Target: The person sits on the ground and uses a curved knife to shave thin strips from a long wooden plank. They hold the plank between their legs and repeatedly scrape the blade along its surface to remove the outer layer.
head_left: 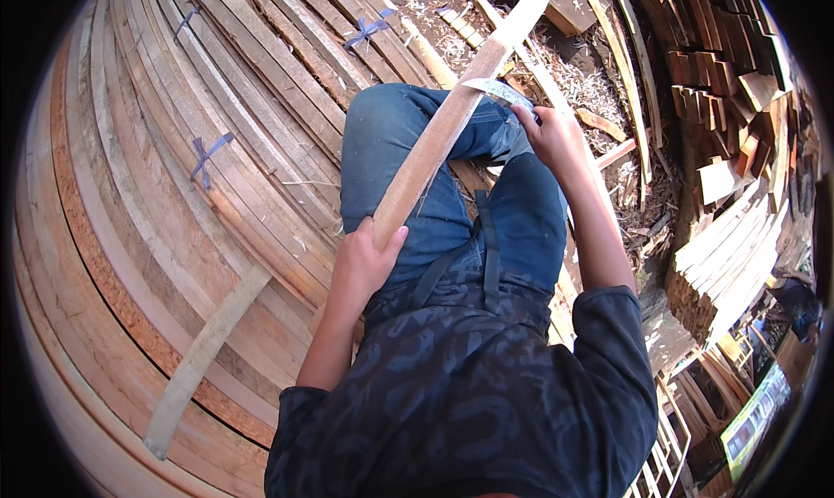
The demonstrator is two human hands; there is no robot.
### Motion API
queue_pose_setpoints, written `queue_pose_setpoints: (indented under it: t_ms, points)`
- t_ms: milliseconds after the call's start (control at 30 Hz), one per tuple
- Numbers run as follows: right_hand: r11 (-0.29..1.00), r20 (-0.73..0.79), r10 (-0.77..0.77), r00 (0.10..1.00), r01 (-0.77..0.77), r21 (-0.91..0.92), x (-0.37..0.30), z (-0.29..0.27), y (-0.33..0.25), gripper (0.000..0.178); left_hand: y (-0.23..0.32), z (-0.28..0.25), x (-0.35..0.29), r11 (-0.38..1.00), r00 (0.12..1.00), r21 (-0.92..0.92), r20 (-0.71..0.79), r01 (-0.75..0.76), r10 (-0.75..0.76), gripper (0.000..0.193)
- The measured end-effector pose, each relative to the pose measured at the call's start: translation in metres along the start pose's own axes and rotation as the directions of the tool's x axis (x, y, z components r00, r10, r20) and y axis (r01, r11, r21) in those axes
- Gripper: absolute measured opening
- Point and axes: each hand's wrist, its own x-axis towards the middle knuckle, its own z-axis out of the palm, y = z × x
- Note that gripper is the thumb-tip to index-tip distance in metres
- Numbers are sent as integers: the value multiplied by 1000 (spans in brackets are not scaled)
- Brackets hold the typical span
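A long, pale wooden slat (440, 135) slants from my left hand across my jean-clad thigh toward the top edge. My left hand (368, 260) is closed round its near end, with the thumb along the edge. My right hand (551, 136) is closed round the handle of a knife (497, 89). The curved, light metal blade lies against or just over the right edge of the slat, beyond my knee. Fine wood fibres stick out along the slat's lower edge. Most of the knife's handle is hidden in my fingers.
Stacked long boards (130, 194) fill the left side, some tied with blue strips (207, 161). A loose short stick (204, 363) lies across them. Wood shavings (569, 81) litter the ground ahead. Piled timber offcuts (721, 246) stand on the right.
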Motion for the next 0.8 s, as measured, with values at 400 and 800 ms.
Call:
queue_pose_setpoints:
  t_ms: [400,800]
  points:
    - [992,-256,-123,959,118,-33,27,21,44,61,-2,-2,2,998,1000,64,-16,-7,8,50]
    - [997,-227,48,973,-33,67,35,19,26,66,-4,5,2,997,994,18,-84,-69,70,57]
